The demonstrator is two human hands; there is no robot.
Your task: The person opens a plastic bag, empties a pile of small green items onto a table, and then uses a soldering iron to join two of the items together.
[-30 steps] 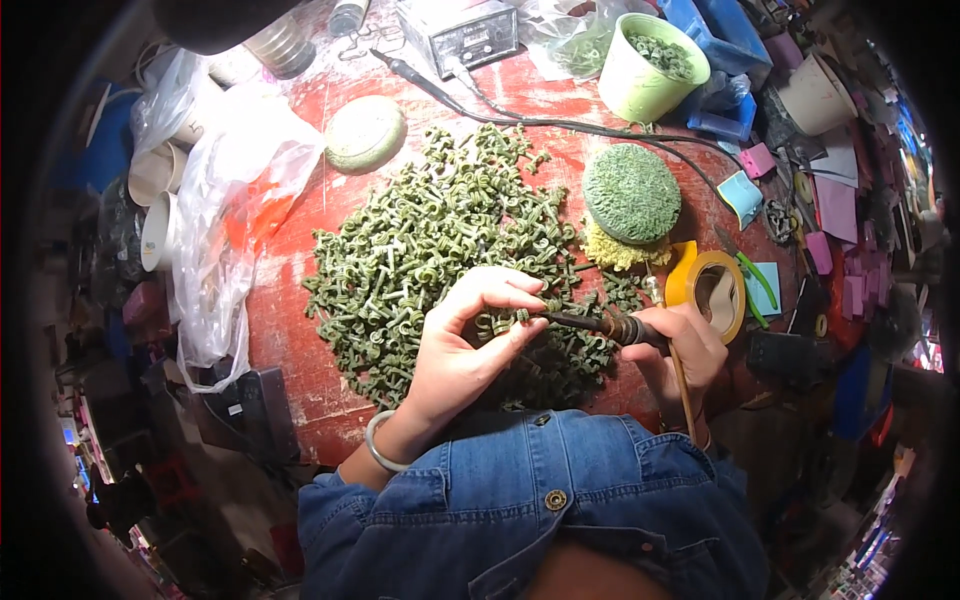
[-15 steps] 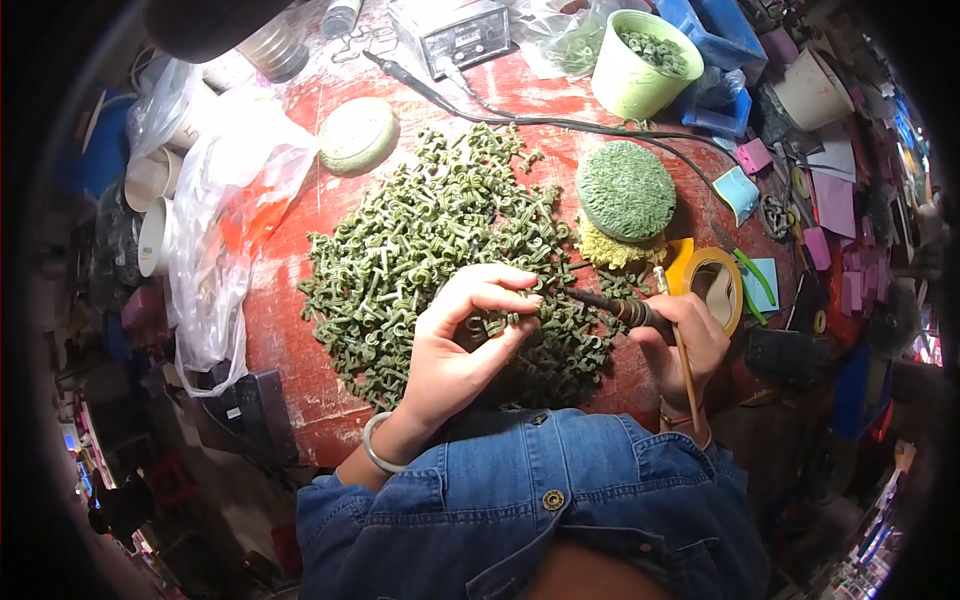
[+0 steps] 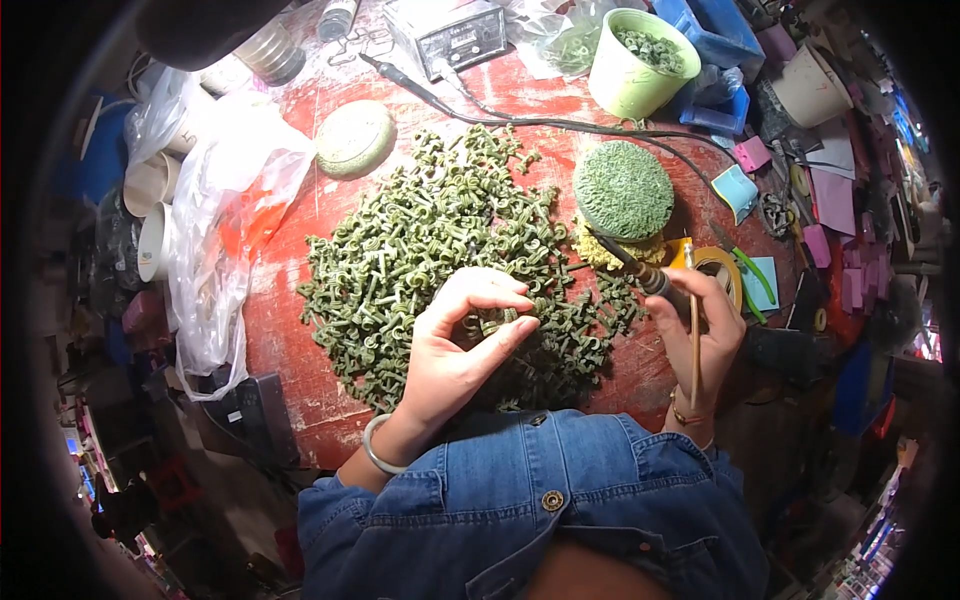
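Note:
My left hand [image 3: 450, 335] is closed over the pile, with thumb and fingertips pinching a small green curled piece [image 3: 538, 306]. Another green ribbed piece [image 3: 492, 322] shows within the curl of its fingers. To the right, my right hand [image 3: 705, 335] grips a dark pen-like tool [image 3: 652, 278] with a ringed shaft. A thin wooden stick [image 3: 695, 345] is also held in that hand, standing nearly upright. The tool's tip points up and left, at the edge of a yellow crumbly pad [image 3: 600, 250]; whether it touches cannot be seen. Beneath my hands spreads a heap of small green curled pieces [image 3: 430, 230].
A round green textured block [image 3: 624, 190] rests on the yellow pad. Behind are a pale green tub [image 3: 642, 65], a grey box [image 3: 450, 40] and black cables [image 3: 560, 122]. Yellow tape [image 3: 722, 268] and green-handled pliers [image 3: 750, 280] lie right; a plastic bag [image 3: 215, 240] lies left.
My right hand has moved right, drawing the dark tool's tip away from the left fingers and up toward the yellow pad. My left hand has stayed nearly in place.

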